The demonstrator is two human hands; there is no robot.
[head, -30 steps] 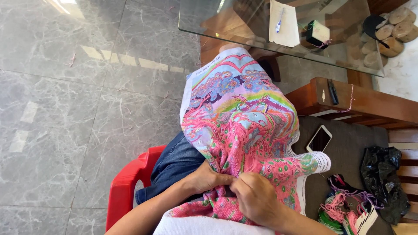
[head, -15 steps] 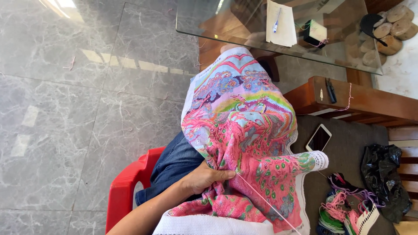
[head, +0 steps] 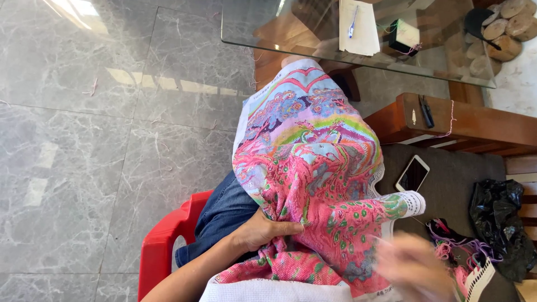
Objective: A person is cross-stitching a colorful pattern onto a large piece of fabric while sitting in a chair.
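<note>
1. Pink cloth [head: 313, 184], stitched in blue, green and yellow, drapes over the lap, its white edge strip at the right.
2. Left hand [head: 263, 230] pinches a fold of it, fingers together, thumb pressed on top.
3. Right hand [head: 411, 268] hovers just right of the cloth, blurred; can't tell how its fingers sit.
4. Phone [head: 413, 174] lies on the dark couch [head: 453, 184], black bag [head: 503, 223] to its right.
5. White paper [head: 358, 25] and a small black box [head: 404, 36] rest on the glass table [head: 251, 25].
6. Red chair [head: 168, 240] sits beneath.
</note>
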